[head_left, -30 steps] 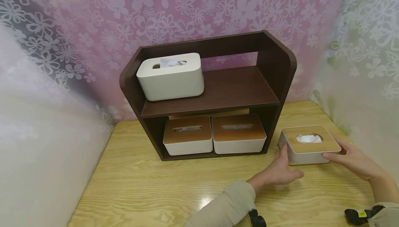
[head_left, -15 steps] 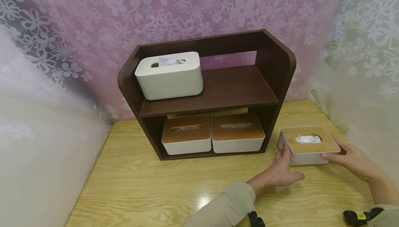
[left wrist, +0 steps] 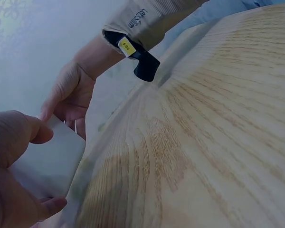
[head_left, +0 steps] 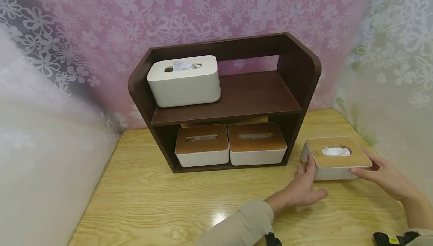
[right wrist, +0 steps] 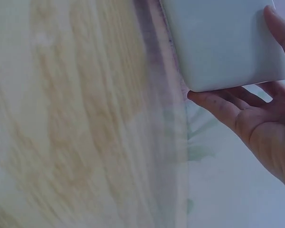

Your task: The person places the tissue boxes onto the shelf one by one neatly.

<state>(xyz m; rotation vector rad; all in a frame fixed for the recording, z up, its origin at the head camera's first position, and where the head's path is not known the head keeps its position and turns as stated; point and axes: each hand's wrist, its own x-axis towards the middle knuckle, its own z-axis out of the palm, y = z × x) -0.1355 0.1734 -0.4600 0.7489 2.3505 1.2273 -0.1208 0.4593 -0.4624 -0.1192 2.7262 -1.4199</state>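
Observation:
A white tissue box [head_left: 333, 172] with a light wooden lid is at the right of the table in the head view, tissue showing in its oval opening. My left hand [head_left: 299, 191] has its fingers against the box's left side, its thumb spread apart in front. My right hand [head_left: 389, 176] grips the right front corner, thumb on the front face and fingers around the right side. In the left wrist view the box's white wall [left wrist: 61, 159] shows between both hands. The right wrist view shows the right hand [right wrist: 261, 121] at the box's edge; some fingertips are hidden.
Left of the box stands a dark brown two-tier shelf [head_left: 257, 92]. A tall white tissue box [head_left: 186, 88] is at its upper left. Two wood-lidded tissue boxes, one left [head_left: 202, 146] and one right [head_left: 257, 146], fill the lower tier. Patterned walls border the wooden table [head_left: 152, 208].
The tissue box between the hands has shifted very slightly to the right relative to the shelf. Both hands keep nearly the same hold; the head view has moved a little.

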